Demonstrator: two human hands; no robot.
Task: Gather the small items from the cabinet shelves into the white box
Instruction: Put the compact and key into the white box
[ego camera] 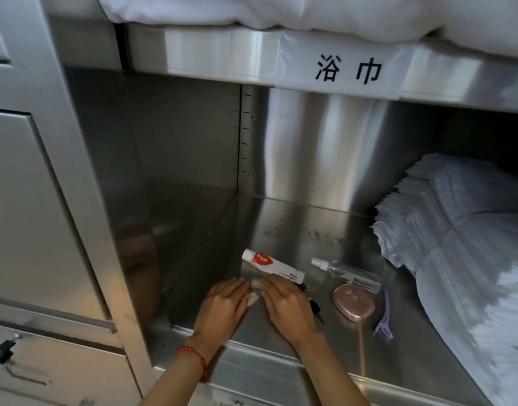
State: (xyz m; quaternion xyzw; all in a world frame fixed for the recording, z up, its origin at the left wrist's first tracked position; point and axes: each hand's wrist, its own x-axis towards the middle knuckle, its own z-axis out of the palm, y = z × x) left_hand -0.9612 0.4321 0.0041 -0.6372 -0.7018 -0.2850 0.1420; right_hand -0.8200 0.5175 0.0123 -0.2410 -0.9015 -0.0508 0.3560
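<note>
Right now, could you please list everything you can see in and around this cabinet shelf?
tube: 1, white and red, lying on the shelf just beyond the hands
spray bottle: 1, clear, lying right of the tube
case: 1, pink, in front of the spray bottle
hair clip: 1, purple, right of the case
keys: dark bunch, count unclear, partly under the right hand
small packet: 1, clear or white, between both hands
towels: white stack, right side of the shelf
label: 1, white with black characters, on the shelf edge above
shelf: 1, steel
bracelet: 1, red, on the left wrist
left hand: fingers on the packet
right hand: fingers on the packet
</note>
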